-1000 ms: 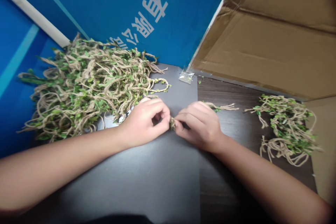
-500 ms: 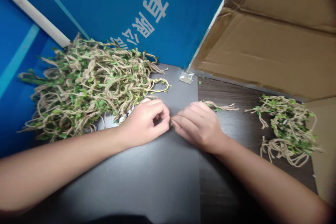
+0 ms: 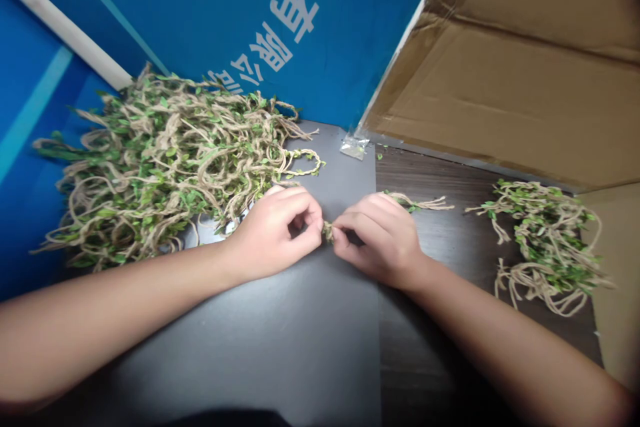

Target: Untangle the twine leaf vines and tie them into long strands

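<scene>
Between my two hands a short stretch of leafy jute twine shows, pinched from both sides. My left hand has thumb and fingertips pressed together on its left end. On its right end my right hand pinches with thumb and index finger, the other fingers curled. More leafy twine with loose strand ends comes out behind my right hand; whether it is the same piece is hidden. Left of my left hand lies a big tangled heap of leafy twine garlands.
A smaller pile of leafy twine lies at right on the dark wood-grain surface. A clear plastic packet sits by the corner where a blue printed panel meets a cardboard sheet. A grey board is under my hands.
My right hand's thumb and index finger have shifted slightly, opening a gap in the curl of the hand, and more of the twine shows between the hands. The piles have not moved.
</scene>
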`<move>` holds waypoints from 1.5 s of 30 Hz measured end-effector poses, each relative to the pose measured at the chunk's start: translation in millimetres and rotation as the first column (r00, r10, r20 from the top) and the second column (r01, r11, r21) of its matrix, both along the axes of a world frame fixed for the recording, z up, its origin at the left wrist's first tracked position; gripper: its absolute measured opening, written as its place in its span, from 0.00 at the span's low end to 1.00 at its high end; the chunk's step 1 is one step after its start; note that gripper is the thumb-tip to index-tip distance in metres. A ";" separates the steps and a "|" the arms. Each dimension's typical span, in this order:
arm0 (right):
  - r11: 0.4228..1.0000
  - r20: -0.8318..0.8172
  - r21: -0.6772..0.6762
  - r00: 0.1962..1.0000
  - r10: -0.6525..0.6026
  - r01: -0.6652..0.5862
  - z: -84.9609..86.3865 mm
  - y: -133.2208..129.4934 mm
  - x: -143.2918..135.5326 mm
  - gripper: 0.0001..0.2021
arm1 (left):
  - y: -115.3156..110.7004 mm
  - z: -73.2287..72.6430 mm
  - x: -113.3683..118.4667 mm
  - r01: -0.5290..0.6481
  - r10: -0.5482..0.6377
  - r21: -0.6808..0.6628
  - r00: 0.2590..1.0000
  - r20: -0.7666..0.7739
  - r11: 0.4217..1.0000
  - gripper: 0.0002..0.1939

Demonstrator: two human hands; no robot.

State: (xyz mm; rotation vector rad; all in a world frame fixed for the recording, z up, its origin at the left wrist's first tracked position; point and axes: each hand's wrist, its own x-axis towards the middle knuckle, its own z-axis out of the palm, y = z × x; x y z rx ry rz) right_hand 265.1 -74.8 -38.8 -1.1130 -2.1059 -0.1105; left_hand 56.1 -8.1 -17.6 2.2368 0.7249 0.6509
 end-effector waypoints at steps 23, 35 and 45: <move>0.992 0.251 0.124 0.968 0.006 -0.038 7.9 -2.0 2.5 0.02 | -0.6 -4.1 -0.8 -0.019 0.021 0.049 0.999 -0.041 0.999 0.05; 1.000 0.097 0.016 0.995 -0.021 0.020 2.7 -1.2 2.9 0.03 | 0.4 -2.7 -0.5 -0.031 0.032 0.018 0.999 -0.021 0.999 0.05; 0.999 0.172 0.025 0.985 0.032 -0.037 4.9 0.5 5.1 0.02 | -0.5 -3.6 -2.1 -0.023 0.024 0.031 0.999 -0.022 0.999 0.05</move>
